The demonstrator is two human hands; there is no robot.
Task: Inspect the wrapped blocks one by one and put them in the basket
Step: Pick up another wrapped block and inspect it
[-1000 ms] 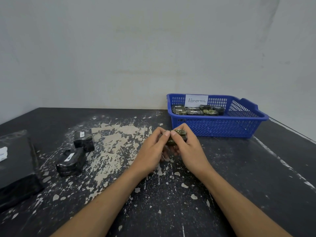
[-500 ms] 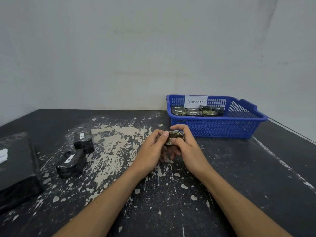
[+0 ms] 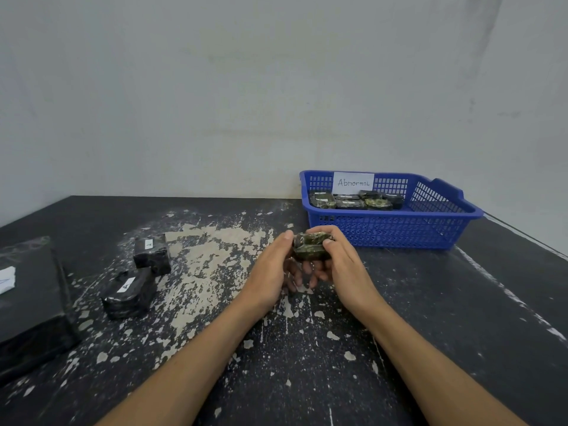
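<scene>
1. The paint-flecked table (image 3: 461, 318) bears a blue basket (image 3: 384, 233) at its far right; the basket's front wall hides the lower parts of the stored blocks (image 3: 347, 205).
2. The left hand (image 3: 272, 272) and right hand (image 3: 347, 269) both grasp one block, thumbs on top and fingers curled beneath.
3. The held block (image 3: 307, 248) is above the table, just before the basket, with its long axis running left to right and its ends covered by fingers.

The left hand (image 3: 270, 273), right hand (image 3: 345, 273) and both forearms (image 3: 196, 362) are bare.

Black paint-flecked table (image 3: 461, 318), blue basket (image 3: 399, 232), two wrapped blocks (image 3: 152, 255), black slab (image 3: 30, 302)
</scene>
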